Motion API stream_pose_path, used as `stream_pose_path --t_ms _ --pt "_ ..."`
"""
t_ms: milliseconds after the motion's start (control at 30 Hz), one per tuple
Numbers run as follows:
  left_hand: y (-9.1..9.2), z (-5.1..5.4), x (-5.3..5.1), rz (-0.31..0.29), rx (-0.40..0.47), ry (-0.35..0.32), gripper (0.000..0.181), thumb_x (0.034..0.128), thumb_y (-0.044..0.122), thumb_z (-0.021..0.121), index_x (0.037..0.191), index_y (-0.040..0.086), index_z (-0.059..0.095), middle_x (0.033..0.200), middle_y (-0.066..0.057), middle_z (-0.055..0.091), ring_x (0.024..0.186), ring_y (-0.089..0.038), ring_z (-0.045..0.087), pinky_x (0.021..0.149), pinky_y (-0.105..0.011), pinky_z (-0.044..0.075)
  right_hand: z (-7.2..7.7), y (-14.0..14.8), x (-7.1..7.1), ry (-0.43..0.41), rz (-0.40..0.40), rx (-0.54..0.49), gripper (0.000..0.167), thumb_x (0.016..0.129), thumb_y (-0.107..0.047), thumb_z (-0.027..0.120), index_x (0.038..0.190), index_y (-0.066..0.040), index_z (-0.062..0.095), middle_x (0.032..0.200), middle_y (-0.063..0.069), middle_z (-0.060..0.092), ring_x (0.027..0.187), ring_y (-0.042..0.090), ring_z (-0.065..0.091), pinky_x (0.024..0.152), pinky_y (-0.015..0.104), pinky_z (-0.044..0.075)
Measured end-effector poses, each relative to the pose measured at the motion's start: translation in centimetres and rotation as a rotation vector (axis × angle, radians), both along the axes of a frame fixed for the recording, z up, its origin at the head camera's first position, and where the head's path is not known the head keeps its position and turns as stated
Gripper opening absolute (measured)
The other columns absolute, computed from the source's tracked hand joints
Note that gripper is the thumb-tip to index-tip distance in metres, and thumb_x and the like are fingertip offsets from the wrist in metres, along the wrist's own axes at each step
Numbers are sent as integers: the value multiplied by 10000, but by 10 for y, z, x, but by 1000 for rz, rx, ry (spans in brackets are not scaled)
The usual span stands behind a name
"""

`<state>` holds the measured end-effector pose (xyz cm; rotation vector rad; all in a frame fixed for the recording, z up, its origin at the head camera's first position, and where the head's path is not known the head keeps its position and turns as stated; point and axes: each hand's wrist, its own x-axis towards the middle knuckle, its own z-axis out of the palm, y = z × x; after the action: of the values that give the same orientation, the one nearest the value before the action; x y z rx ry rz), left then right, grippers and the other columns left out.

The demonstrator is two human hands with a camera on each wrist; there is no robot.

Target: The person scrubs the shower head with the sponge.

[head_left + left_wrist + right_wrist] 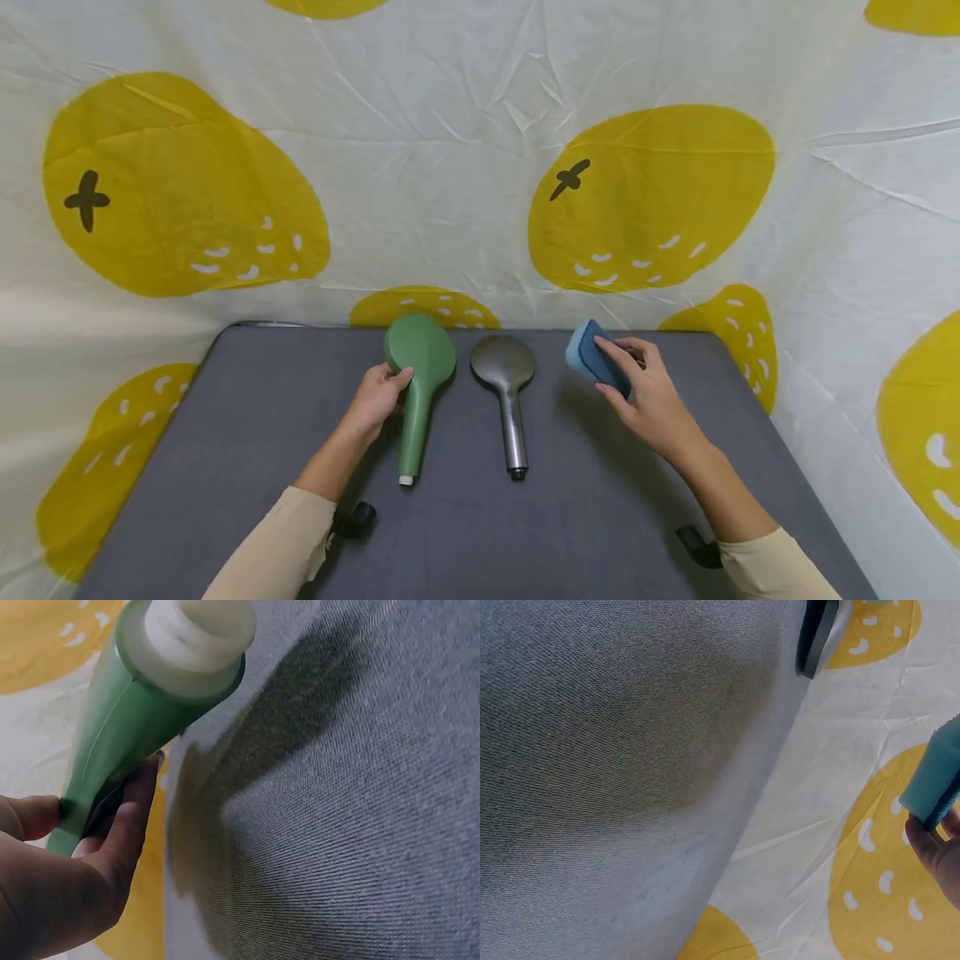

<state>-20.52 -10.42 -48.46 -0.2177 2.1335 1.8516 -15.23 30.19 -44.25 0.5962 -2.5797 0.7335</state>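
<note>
A green shower head (421, 358) is gripped by my left hand (375, 398), thumb on its front near the neck and fingers behind. In the left wrist view its white threaded end (199, 634) points toward the camera, and the shower head is raised off the cloth. My right hand (656, 400) pinches a blue sponge (600, 354) between thumb and fingers, held above the table's right side. The sponge has a light blue body and a darker blue layer. Between the hands a grey metallic shower head (504, 367) lies on the table, handle toward me, touched by neither hand.
The table (465, 542) has a dark grey cloth top. Behind and beside it hangs a white curtain (435, 192) printed with large yellow fruit. Black straps (356, 521) show by the wrists.
</note>
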Motion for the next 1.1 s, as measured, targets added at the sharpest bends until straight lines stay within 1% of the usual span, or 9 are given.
stream_pose_path --t_ms 167,400,567,667,733,833,967,1033,1100 --pt "-1 -7 -2 0 3 -33 357 1097 198 518 1273 -104 593 1012 -141 704 814 -158 690 761 -346 614 0 1 -1 3 -1 6 718 839 2 831 1486 -82 532 1368 312 445 1159 413 527 833 549 547" --pt "-3 -14 0 41 54 -87 396 1103 173 485 1331 -149 519 1040 -153 667 841 -145 678 726 -292 604 1 5 -4 -8 -14 26 702 853 -15 823 1488 -82 529 1357 325 450 1156 439 515 870 590 527" --pt "-7 -18 2 26 35 -97 416 1105 195 487 1338 -148 511 1111 -191 644 912 -186 690 751 -305 620 2 10 -10 14 -21 49 695 835 -18 837 1465 -60 548 1320 332 467 1151 452 496 890 602 501" --pt "-10 -16 3 20 -37 -98 344 1107 211 488 1164 -124 537 1061 -194 589 890 -217 683 753 -337 634 4 11 -15 27 -15 67 697 827 -21 844 1459 -56 553 1303 331 478 1147 456 494 898 602 489" --pt "-13 -14 4 15 -94 -95 306 1106 226 494 1006 -63 515 994 -182 560 828 -227 678 722 -350 641 6 12 -17 28 -14 73 695 826 -28 848 1456 -60 557 1299 327 481 1140 455 499 895 604 488" --pt "-16 -12 4 -16 -159 -96 339 1104 261 501 910 -15 473 897 -179 572 700 -224 671 638 -362 642 8 13 -20 21 -27 78 684 832 -34 847 1452 -68 561 1288 330 483 1109 460 508 879 610 490" --pt "-17 -16 3 -31 -148 -107 374 1103 283 505 1018 -82 513 771 -165 629 556 -204 664 541 -378 628 10 14 -24 8 -59 95 654 855 -58 836 1450 -70 564 1275 339 489 1085 478 514 873 631 485" --pt "-17 -20 3 -18 -120 -107 400 1101 269 506 1144 -127 469 722 -149 626 509 -191 648 509 -382 618 10 15 -26 -7 -76 110 643 868 -74 828 1453 -67 561 1274 346 489 1084 491 516 874 644 481" --pt "-17 -23 4 12 -90 -113 454 1095 247 515 1288 -140 376 683 -129 613 476 -180 632 483 -377 608 9 15 -28 -28 -99 125 632 881 -91 821 1455 -62 558 1270 356 486 1077 511 515 865 658 480"
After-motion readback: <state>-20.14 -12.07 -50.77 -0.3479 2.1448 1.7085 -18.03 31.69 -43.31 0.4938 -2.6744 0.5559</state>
